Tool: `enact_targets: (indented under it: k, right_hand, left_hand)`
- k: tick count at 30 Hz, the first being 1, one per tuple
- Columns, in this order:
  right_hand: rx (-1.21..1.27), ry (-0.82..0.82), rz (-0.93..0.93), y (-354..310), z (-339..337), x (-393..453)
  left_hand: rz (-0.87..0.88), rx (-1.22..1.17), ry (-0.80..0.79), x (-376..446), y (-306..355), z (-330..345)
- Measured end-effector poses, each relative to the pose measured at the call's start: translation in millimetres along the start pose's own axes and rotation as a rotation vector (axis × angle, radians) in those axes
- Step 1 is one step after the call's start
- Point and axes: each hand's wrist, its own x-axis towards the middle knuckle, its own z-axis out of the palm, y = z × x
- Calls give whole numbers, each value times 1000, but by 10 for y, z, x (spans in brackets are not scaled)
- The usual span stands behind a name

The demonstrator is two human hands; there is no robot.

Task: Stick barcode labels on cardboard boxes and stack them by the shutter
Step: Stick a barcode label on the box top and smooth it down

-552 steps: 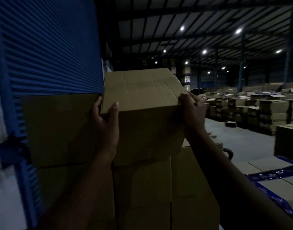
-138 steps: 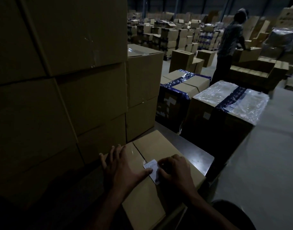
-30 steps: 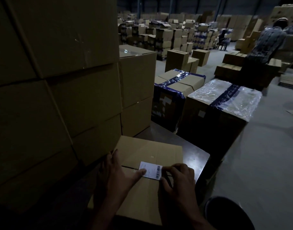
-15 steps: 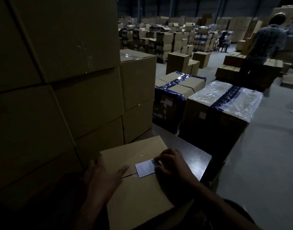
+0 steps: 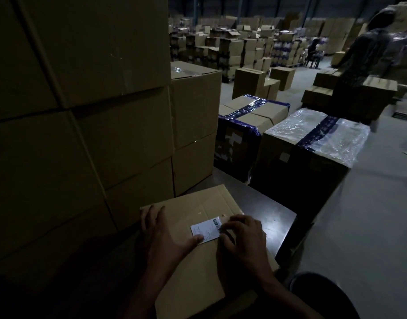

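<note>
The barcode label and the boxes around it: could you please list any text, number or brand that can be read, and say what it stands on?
Nothing can be read as words or numbers.
Barcode label on the cardboard box: barcode bars and small print lines, too small and dim to read.
White stickers on the wrapped boxes: too dark and blurred to read.
Blue tape on them: no legible print.

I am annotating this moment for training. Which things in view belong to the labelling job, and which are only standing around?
Belong to the job:
- barcode label
- cardboard box under it
- left hand, flat on the box, thumb at the label
- right hand, fingers on the label

Only standing around:
- plastic-wrapped box
- blue-taped box
- another person
</note>
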Motion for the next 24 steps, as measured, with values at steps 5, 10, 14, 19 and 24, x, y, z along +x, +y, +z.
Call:
enact_targets:
  k: [5,10,14,19,24]
  right_hand:
    - [-26,6,48,-28,-8,-34]
    - [22,-10,38,14,-8,-3]
    - [-26,-7,50,-22,-4,-51]
    - [4,12,40,-18,-38,-66]
    - [32,-1,48,-43,-57,-87]
  left_hand:
    - [2,39,20,-1,-36,20]
    - [7,36,11,4,-34,21]
    - [14,28,17,-8,-46,35]
    - [29,29,37,8,-81,45]
    - [12,21,18,17,-76,69]
